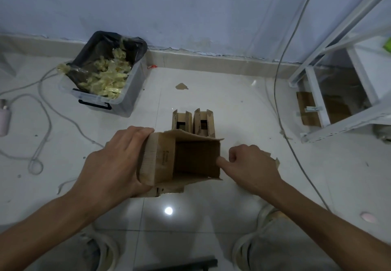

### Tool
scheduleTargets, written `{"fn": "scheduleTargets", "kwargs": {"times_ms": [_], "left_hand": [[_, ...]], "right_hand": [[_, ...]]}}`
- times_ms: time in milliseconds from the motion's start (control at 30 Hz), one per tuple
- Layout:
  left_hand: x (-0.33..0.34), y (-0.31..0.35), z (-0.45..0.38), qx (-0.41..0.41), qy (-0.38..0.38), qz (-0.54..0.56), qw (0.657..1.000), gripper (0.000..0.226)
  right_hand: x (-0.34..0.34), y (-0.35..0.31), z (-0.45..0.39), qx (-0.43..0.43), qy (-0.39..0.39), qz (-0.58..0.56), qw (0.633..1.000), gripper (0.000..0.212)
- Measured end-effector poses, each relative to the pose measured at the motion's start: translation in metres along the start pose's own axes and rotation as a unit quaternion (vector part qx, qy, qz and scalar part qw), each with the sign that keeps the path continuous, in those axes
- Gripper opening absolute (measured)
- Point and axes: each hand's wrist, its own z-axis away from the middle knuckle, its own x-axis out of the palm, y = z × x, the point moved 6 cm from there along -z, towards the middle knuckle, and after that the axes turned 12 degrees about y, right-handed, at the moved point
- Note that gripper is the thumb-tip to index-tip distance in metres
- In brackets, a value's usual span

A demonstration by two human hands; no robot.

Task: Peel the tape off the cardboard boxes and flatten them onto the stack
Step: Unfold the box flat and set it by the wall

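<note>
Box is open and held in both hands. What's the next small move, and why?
Probably push the two sides together to collapse it: the cardboard box stands open, the left hand grips its left wall and the right hand pinches the right edge.

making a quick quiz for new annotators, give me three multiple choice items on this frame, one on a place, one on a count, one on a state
1. Where is the clear bin of tape scraps?
A. far left by the wall
B. on the white rack
C. between the feet

2. How many small boxes stand behind the held box?
A. one
B. two
C. four

3. The held box is:
A. taped shut
B. flattened
C. open on top

Answers: 1 A, it sits by the baseboard. 2 B, a pair side by side. 3 C, its inside shows, left hand gripping its side, right hand at its right wall.
</note>
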Motion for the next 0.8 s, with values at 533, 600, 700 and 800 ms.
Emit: {"fn": "scheduleTargets", "kwargs": {"times_ms": [533,600,700,800], "left_hand": [[-0.005,0.002,-0.009,0.033,0.035,-0.072,0.996,0.109],[-0.005,-0.002,-0.008,0.035,0.034,-0.071,0.996,0.107],[-0.004,-0.012,-0.007,-0.007,0.015,-0.039,0.999,0.106],[-0.006,-0.024,-0.012,-0.035,0.016,-0.046,0.998,0.108]], "right_hand": [[0.006,-0.085,0.014,-0.088,-0.144,-0.243,0.955,0.028],[0.007,-0.099,0.017,-0.065,-0.164,-0.312,0.934,0.026],[0.008,-0.112,0.022,-0.069,-0.135,-0.354,0.923,0.016],[0.000,-0.124,0.021,-0.074,-0.091,-0.389,0.914,0.008]]}}
